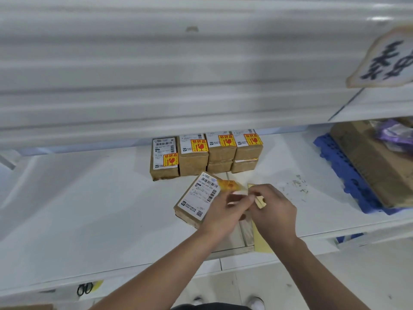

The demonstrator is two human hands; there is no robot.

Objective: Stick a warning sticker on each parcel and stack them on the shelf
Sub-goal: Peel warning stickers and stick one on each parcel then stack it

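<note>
Pinching the warning sticker (pixel 228 186) by one end, the left hand (pixel 223 212) holds it just above the upper right corner of the front parcel (pixel 196 199). The right hand (pixel 276 210) grips the yellow backing sheet (pixel 260 203) just beside it. Both hands look closed on what they hold, though blur hides the exact fingertips. The front parcel lies flat on the shelf (pixel 89 198) at the centre of the frame, label up, with no sticker on it yet.

Several things could go wrong from here:
- The freed sticker looks limp and curled, so it could fold onto itself or cling to the fingers before it reaches the cardboard.
- It hangs right over the barcode end of the white label, so pressing it down there would likely cover the code.
- Neither hand steadies the parcel, so a sideways press could slide or turn it and leave the sticker skewed.
- The backing sheet reaches toward the shelf's front edge and might slip off if let go carelessly.

Counted:
- There is one loose sticker and one backing sheet.
- There are seven parcels in all: the front one and six stacked parcels (pixel 193 163) in the upper centre of the frame. Four of the six show their tops, and two lie beneath the two right-hand ones.
- Four red-and-yellow stickers show on those four tops. The tops of the lower two are hidden, so I cannot tell whether they carry stickers.
- One pair of scissors (pixel 85 288) sits at the lower left.
- One blue pallet (pixel 344 173) carries one large carton (pixel 375 166) at the right.
- One sign (pixel 384 59) hangs at the upper right.
</note>
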